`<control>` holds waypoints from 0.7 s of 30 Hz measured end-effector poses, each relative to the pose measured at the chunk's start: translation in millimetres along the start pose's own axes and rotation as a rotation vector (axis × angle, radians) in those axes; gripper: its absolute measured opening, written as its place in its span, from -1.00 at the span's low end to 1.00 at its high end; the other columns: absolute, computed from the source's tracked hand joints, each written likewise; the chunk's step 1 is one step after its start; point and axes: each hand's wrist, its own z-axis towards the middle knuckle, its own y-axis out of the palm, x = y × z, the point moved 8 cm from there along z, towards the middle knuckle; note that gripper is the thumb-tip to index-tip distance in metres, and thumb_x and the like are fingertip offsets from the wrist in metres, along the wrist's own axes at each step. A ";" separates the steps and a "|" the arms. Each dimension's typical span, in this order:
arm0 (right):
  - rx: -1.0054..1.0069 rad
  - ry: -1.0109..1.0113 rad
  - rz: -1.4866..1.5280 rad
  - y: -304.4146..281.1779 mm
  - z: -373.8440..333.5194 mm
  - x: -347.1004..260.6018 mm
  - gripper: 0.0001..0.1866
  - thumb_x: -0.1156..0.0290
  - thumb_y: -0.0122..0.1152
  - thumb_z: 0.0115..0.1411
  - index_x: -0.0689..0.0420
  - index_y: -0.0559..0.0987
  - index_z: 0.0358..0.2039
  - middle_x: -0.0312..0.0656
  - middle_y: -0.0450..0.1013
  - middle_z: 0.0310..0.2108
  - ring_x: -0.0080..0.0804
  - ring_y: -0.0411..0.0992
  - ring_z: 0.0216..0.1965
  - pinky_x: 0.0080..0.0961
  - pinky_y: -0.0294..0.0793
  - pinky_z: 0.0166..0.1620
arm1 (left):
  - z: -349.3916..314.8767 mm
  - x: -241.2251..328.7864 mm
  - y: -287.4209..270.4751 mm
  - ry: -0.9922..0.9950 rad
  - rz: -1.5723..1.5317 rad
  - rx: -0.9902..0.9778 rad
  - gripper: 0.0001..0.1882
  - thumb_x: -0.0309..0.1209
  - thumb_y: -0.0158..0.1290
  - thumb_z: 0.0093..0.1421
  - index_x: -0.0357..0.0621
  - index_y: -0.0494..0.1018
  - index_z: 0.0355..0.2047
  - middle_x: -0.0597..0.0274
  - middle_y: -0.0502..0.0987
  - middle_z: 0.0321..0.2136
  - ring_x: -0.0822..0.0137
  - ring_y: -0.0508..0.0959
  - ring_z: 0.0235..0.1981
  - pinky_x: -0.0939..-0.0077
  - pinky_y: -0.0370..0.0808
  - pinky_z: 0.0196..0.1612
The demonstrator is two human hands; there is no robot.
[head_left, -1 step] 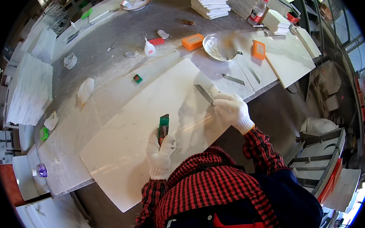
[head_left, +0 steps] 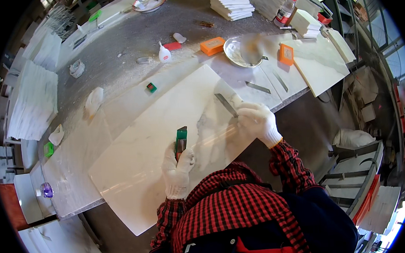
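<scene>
Shifted only slightly since the earlier frame, seemingly through a small movement of the head, with no clear change in either grip. Seen in the head view, in white knitted gloves: bent over a pale, grey-veined, polished stone slab, laid askew at the front of a dusty grey workbench with one corner jutting past the edge. Gripped in the left hand, fingers curled around the near end, above the slab: a slim green plastic holder with dark metal inside. Pinched, apparently, by its near end in the right hand: a thin dark grey metal strip, over the slab's right part, flat or raised impossible to tell. Lying farther right, beyond the slab: one loose grey strip and a second loose grey strip. Best handled, in judgement, with fingertips clear of the strip's long edges, possibly sharp; with the holder steady and angled away from the right hand; without scraping metal across the polish or leaning on the overhanging corner.
</scene>
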 end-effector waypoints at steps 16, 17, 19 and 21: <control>0.197 0.554 -0.054 -68.8 44.6 110.0 -0.57 0.14 0.37 0.23 0.16 0.67 0.00 -0.09 0.67 -0.25 -0.31 0.62 -0.24 -0.42 0.54 -0.11 | 11.5 4.0 56.9 -0.001 0.088 0.033 -0.55 -0.43 0.14 0.32 -0.41 0.36 0.15 0.31 0.48 -0.38 0.53 0.46 -0.40 0.60 0.46 -0.28; 0.170 0.552 -0.063 -65.8 47.1 112.3 -0.57 0.15 0.35 0.24 0.14 0.66 0.03 -0.09 0.67 -0.25 -0.30 0.62 -0.24 -0.42 0.54 -0.11 | 10.9 4.9 59.2 -0.017 0.084 0.038 -0.54 -0.42 0.14 0.32 -0.40 0.36 0.15 0.32 0.48 -0.38 0.53 0.46 -0.40 0.59 0.46 -0.28; 0.084 0.643 0.151 -53.4 43.2 122.4 -0.59 0.16 0.33 0.25 0.11 0.68 0.03 -0.07 0.67 -0.24 -0.27 0.63 -0.23 -0.42 0.55 -0.11 | 13.2 1.2 61.8 -0.017 0.086 0.040 -0.54 -0.42 0.15 0.32 -0.39 0.37 0.15 0.32 0.48 -0.37 0.54 0.47 -0.39 0.58 0.47 -0.27; -0.015 0.690 0.324 -34.9 42.3 119.9 -0.62 0.18 0.31 0.26 0.08 0.69 0.02 -0.05 0.67 -0.22 -0.23 0.64 -0.22 -0.41 0.56 -0.11 | 14.5 1.3 62.8 -0.009 0.089 0.053 -0.55 -0.42 0.15 0.32 -0.39 0.37 0.14 0.32 0.49 -0.37 0.54 0.47 -0.39 0.58 0.47 -0.27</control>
